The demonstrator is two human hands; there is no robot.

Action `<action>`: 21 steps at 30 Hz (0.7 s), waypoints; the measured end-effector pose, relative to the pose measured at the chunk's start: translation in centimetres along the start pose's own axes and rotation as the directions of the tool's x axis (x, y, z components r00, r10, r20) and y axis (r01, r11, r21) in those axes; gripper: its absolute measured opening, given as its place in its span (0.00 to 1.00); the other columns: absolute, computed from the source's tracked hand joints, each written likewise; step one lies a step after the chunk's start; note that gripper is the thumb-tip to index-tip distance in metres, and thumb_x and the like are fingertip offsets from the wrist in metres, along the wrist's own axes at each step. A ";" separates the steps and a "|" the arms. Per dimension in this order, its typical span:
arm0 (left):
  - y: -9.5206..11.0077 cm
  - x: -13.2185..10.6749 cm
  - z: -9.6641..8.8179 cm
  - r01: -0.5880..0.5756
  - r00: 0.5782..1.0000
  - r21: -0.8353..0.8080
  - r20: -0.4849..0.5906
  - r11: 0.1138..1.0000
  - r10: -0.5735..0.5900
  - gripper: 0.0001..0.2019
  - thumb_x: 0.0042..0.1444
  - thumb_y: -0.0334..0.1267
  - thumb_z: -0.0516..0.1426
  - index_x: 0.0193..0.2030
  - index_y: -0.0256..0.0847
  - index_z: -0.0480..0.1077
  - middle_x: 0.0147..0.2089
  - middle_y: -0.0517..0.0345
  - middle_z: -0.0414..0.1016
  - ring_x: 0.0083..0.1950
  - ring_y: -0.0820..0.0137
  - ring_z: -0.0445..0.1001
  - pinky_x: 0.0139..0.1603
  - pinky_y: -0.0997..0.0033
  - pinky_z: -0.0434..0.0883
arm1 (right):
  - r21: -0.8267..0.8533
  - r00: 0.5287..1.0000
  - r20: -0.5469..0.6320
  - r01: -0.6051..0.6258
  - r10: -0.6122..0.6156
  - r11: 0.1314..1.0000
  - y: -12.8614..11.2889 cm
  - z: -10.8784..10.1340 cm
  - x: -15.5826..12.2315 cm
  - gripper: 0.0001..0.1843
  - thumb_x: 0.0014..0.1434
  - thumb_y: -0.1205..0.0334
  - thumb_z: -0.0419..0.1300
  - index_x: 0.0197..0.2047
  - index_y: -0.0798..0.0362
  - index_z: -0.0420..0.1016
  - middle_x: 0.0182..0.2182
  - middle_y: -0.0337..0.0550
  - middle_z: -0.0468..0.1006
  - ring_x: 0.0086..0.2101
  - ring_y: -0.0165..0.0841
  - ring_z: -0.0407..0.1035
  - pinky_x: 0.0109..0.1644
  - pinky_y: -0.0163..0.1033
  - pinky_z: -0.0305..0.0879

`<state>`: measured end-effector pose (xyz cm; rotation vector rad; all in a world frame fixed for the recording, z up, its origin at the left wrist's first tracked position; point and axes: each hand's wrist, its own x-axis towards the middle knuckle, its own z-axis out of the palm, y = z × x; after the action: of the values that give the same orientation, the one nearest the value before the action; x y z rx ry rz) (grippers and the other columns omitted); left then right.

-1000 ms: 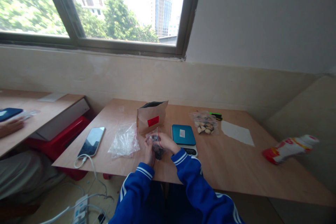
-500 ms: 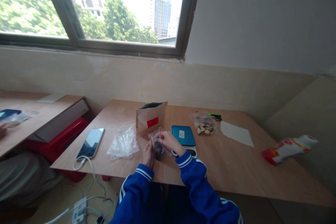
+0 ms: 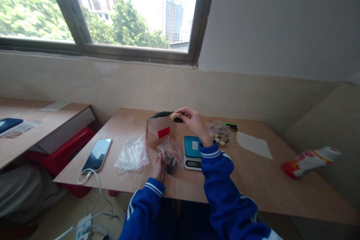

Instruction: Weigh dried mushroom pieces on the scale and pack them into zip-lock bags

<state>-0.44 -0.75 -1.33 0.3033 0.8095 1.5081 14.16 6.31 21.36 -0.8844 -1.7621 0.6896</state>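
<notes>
My left hand (image 3: 158, 165) grips a small clear zip bag (image 3: 170, 153) with a red seal, partly filled with dark and pale pieces, held on the table near its front edge. My right hand (image 3: 190, 119) is raised over the open top of a brown paper bag (image 3: 160, 130) with a red label, pinching a few small pieces, one pale and one dark. A teal digital scale (image 3: 192, 150) sits just right of the zip bag, partly behind my right forearm.
A pile of empty clear bags (image 3: 132, 152) and a phone (image 3: 97, 154) on a white cable lie to the left. A filled zip bag (image 3: 219, 135), a green marker (image 3: 231, 125), a white paper sheet (image 3: 253, 144) and a red-and-white packet (image 3: 309, 161) lie to the right. Another desk (image 3: 33, 131) stands at left.
My right hand left the zip bag and rose to the mouth of the brown paper bag with pieces pinched in its fingers. The other person's hand at far left is gone from view.
</notes>
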 end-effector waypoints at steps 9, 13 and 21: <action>0.3 -0.1 0.2 0.000 1.000 -0.009 0.014 1.000 0.000 0.09 0.51 0.39 0.63 0.36 0.36 0.74 0.38 0.48 0.79 0.40 0.64 0.79 0.48 0.62 0.74 | -0.404 0.932 0.345 0.259 -0.116 0.877 1.0 4.0 5.5 0.18 0.59 0.77 0.50 0.40 0.53 0.79 0.39 0.45 0.80 0.41 0.34 0.73 0.47 0.37 0.66; 0.3 -0.1 0.3 0.006 1.000 -0.016 0.008 1.000 -0.005 0.07 0.52 0.38 0.62 0.36 0.36 0.74 0.38 0.49 0.79 0.40 0.64 0.79 0.48 0.62 0.74 | -0.321 0.918 0.328 0.329 -0.222 0.888 1.1 4.7 4.3 0.23 0.59 0.79 0.47 0.51 0.55 0.74 0.48 0.49 0.77 0.49 0.35 0.69 0.55 0.41 0.62; 0.0 0.1 0.1 -0.022 1.000 -0.045 -0.018 0.999 0.021 0.09 0.50 0.39 0.64 0.35 0.38 0.72 0.38 0.54 0.79 0.42 0.67 0.78 0.48 0.66 0.73 | -0.188 0.958 0.278 -0.017 0.070 0.982 1.6 1.0 -1.8 0.16 0.55 0.76 0.47 0.35 0.55 0.74 0.31 0.40 0.77 0.33 0.30 0.71 0.39 0.34 0.66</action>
<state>-0.41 -0.57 -1.24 0.2663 0.7870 1.5491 14.04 5.65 18.80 -0.9900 -2.0946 0.7179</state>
